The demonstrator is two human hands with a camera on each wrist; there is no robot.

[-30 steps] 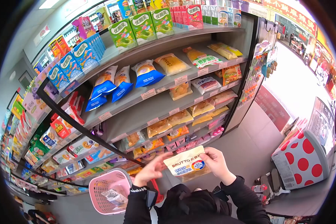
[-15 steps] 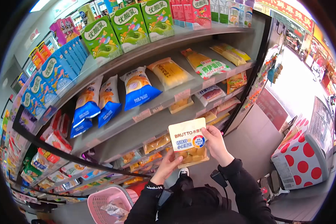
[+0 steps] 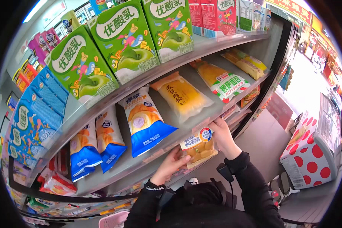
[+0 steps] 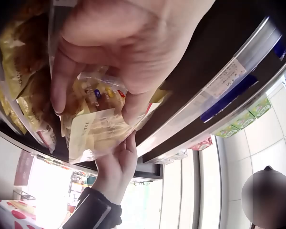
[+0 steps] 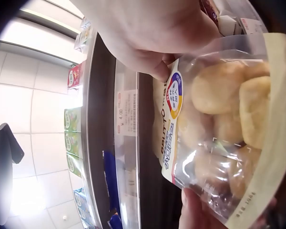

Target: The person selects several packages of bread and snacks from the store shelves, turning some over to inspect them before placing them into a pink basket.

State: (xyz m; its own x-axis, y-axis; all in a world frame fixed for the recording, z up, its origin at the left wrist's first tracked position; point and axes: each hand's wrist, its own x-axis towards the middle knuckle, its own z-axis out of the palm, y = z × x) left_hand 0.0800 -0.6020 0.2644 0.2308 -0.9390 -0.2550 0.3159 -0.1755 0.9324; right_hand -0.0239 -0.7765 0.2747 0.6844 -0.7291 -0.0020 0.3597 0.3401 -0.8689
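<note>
Both hands hold a bag of small bread buns (image 3: pixel 202 152) at the shelf front, its lower part see-through with pale round buns inside. My left hand (image 3: pixel 170 165) grips the lower left corner, thumb in front. At the upper right edge, my right hand (image 3: pixel 225 137) pinches the bag. In the head view, the shelf above hides the bag's top. The right wrist view shows the bun bag (image 5: pixel 219 129) close up, with a printed cream label band. Seen from the left wrist, the bag (image 4: pixel 97 136) lies between thumb and fingers, and other packaged breads (image 4: pixel 31 95) sit beside it.
Above the hands, a shelf carries blue-and-white bread bags (image 3: pixel 146 123), a pork floss bread bag (image 3: pixel 182 95) and a pizza bread bag (image 3: pixel 222 81). Green drink cartons (image 3: pixel 121 41) line the top. A pink basket (image 3: pixel 114 220) stands low, and a red-dotted freezer (image 3: pixel 306 155) at right.
The left hand, spread beside the bag at first, has taken its lower corner. The bag has moved toward the shelf, its top passing under the shelf edge. The view has come closer to the shelves.
</note>
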